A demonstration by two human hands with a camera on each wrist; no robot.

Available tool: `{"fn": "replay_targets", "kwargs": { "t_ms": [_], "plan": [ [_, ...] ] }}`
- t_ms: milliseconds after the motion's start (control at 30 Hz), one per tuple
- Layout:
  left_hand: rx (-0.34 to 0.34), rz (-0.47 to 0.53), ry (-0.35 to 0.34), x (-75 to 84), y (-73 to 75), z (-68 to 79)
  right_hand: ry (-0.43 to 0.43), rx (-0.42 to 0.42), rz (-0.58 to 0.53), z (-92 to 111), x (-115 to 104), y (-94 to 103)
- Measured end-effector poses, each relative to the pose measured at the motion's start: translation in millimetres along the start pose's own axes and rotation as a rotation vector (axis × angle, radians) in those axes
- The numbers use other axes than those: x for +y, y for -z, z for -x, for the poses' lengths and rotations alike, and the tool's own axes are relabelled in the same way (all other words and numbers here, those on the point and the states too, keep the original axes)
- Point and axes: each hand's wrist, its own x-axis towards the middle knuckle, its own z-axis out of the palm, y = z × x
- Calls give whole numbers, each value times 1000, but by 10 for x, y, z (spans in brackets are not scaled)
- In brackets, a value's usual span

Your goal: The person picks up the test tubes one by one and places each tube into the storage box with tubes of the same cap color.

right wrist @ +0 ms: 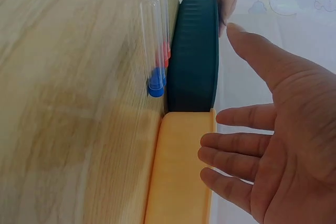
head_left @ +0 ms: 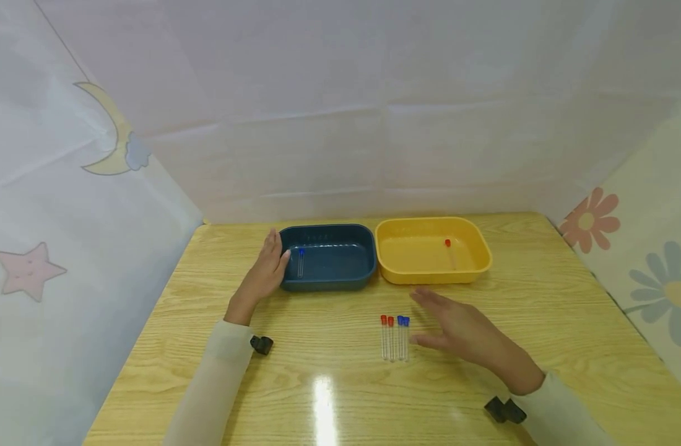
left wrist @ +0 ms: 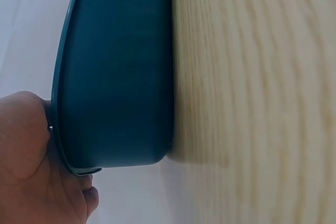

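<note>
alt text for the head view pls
A left hand rests on the rim of a dark blue tray while the open right hand hovers beside four capped tubes on a wooden table; a yellow tray sits alongside.

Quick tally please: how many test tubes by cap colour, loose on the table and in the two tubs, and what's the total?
Red-capped clear test tubes: 3, two on the wooden table, one in the yellow plastic tub
Blue-capped clear test tubes: 3, two on the table, one in the dark blue plastic tub
Total: 6
</note>
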Motion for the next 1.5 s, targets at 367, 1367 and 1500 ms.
{"fn": "replay_targets", "kwargs": {
  "t_ms": [367, 1367, 1500],
  "plan": [
    [-13, -69, 6, -37, -24, -5, -73, -148, -20, -20, -55, -52],
    [-11, -110, 33, 5, -33, 11, -24, -201, 32, 17, -77, -202],
    [-2, -101, 28, 10, -30, 18, -32, -208, 19, 15, -79, -210]
  ]
}}
